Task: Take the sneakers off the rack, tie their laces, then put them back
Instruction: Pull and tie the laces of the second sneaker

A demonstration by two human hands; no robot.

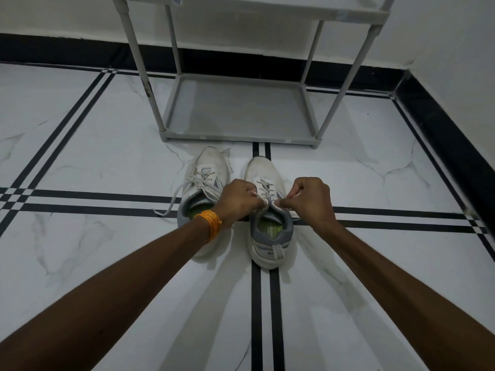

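No text, brand or number can be read anywhere here. A small dark mark sits on the front edge of the rack's [267, 12] upper shelf near its left corner, but it is too small and blurred to make out. Two tiny pale tags on the front rail of the bottom shelf are just as unreadable. The right sneaker [269, 210] has a small dark emblem on its heel, beside the pull tab, whose shape cannot be resolved into letters. The left sneaker [206, 178] shows only a grey side stripe, with no lettering.
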